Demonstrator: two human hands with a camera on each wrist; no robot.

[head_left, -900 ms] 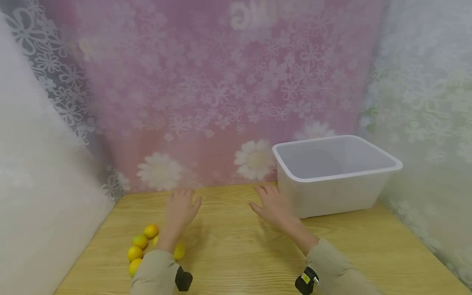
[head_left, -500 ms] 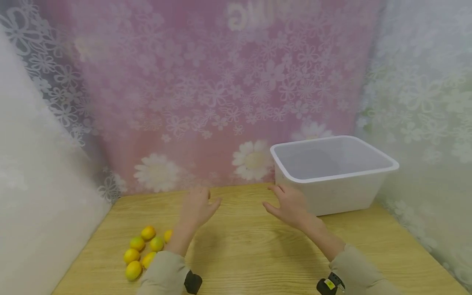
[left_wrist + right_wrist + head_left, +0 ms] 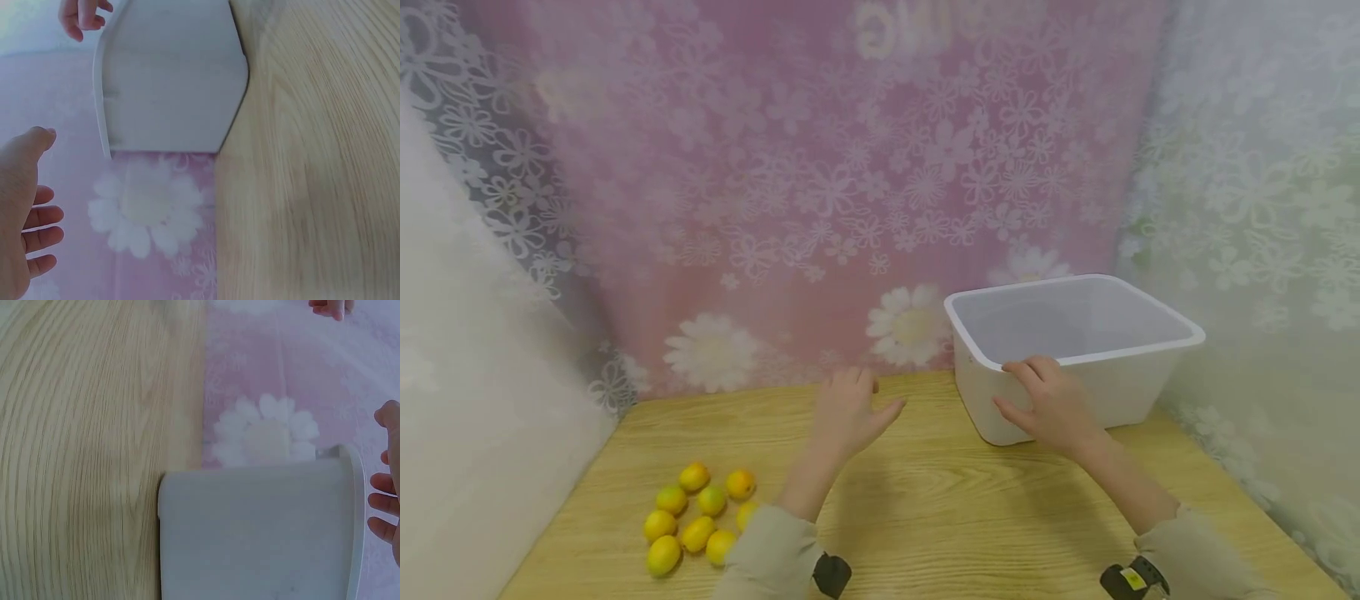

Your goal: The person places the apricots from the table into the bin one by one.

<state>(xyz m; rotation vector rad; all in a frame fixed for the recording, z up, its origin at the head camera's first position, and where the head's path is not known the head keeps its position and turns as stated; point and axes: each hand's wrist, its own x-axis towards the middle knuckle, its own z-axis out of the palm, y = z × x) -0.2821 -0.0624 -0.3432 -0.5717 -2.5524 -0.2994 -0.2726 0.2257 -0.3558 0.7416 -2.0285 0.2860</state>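
A white rectangular plastic tub (image 3: 1075, 392) stands at the back right of the wooden table. My right hand (image 3: 1051, 407) is in front of its near left corner, fingers spread and holding nothing; in the right wrist view its fingertips (image 3: 382, 503) lie just beyond the tub's rim (image 3: 357, 525). Over the middle of the table, left of the tub, hovers my left hand (image 3: 848, 412), thumb out to the right and nothing in it. In the left wrist view the left hand (image 3: 25, 200) is apart from the tub's wall (image 3: 169, 81).
Several small yellow-orange citrus fruits (image 3: 697, 533) lie on the table (image 3: 940, 533) at the front left, partly behind the left sleeve (image 3: 775, 546). A pink flowered curtain (image 3: 790, 217) hangs along the back edge, with pale curtains on both sides.
Both hands have moved to the right, the right one from the tub's left side to its front corner. More of the fruits show now. The tub keeps its place on the table.
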